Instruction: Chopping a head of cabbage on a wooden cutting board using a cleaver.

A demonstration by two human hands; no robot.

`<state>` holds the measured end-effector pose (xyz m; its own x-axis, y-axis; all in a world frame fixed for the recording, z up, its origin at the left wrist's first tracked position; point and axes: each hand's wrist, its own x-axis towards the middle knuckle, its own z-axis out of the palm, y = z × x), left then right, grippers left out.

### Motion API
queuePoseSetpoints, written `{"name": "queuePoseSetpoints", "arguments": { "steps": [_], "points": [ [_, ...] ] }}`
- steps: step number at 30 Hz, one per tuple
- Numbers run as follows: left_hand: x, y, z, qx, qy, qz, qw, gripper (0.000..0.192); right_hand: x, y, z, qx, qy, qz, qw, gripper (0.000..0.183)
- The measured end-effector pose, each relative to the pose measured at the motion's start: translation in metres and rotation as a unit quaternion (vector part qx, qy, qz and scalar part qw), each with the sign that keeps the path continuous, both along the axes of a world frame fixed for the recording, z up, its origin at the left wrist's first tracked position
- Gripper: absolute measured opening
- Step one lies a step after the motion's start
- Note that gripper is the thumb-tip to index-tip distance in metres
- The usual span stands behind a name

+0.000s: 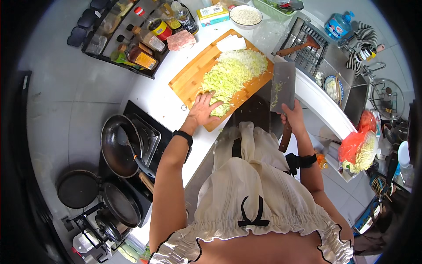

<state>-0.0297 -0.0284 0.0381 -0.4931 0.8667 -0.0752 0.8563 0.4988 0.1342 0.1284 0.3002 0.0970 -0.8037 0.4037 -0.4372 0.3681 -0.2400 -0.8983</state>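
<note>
My right hand [292, 115] is closed round a cleaver [284, 82] beside the right edge of a wooden cutting board [188, 79]. Green bits cling to the wide blade, which is off the board. Spread over the board lies a heap of finely chopped cabbage [227, 77], paler at its far end. My left hand [204, 107] lies with fingers spread on the near left end of the heap, touching leafy pieces; whether it grips any cannot be told. White flat pieces [231, 43] rest at the board's far edge. Beyond the board's far left side sits a piece of raw meat [181, 40].
A rack of sauce bottles [153, 74] stands at the far left. On the left, a wok [121, 146] sits on the stove. A bowl of white grains [246, 16] is beyond the board. At right are a sink [357, 99] and a cut cabbage [366, 151] in a red bag.
</note>
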Motion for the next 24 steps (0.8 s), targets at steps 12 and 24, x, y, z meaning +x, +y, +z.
{"name": "queuePoseSetpoints", "arguments": {
  "steps": [12, 24],
  "points": [
    [0.003, -0.001, -0.010, 0.030, 0.024, 0.025, 0.999, 0.058, 0.002, -0.004, 0.003, -0.003, 0.001, 0.005, 1.000, 0.022],
    [0.031, 0.010, -0.035, 0.109, 0.067, 0.300, 0.945, 0.057, -0.015, -0.006, 0.018, 0.076, -0.015, 0.079, 0.994, 0.029]
  ]
}}
